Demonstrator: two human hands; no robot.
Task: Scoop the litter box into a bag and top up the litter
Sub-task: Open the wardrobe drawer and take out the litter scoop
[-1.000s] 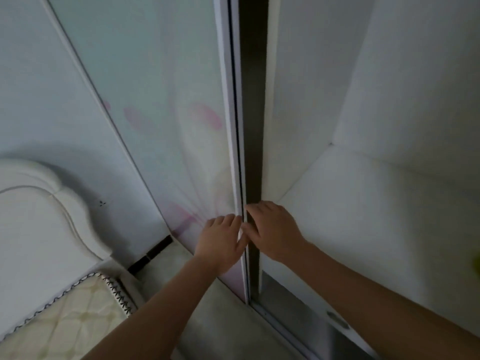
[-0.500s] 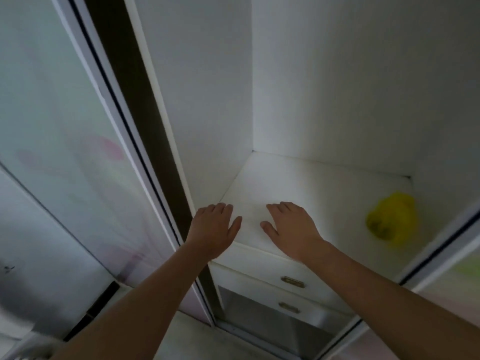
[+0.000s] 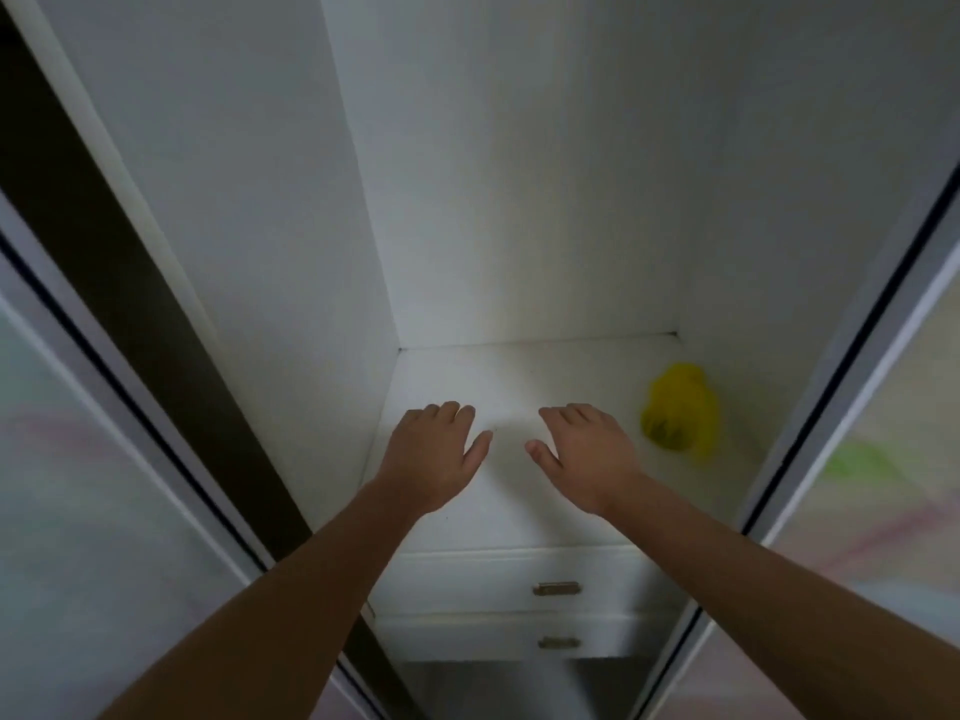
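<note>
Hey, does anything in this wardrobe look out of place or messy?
Only the crumpled yellow bag, lying loose on the white shelf by the right wall. Both drawers sit shut; nothing looks spilled or damaged.

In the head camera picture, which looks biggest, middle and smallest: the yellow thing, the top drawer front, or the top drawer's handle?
1. Top drawer front
2. Yellow thing, though it lies farther back, so it may look smaller than it is
3. Handle, clearly smallest

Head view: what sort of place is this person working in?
Probably a built-in wardrobe in a home. Sliding doors stand apart on a white compartment with a shelf over two drawers. A crumpled yellow bag lies on the shelf, right of the open left hand and right hand.
</note>
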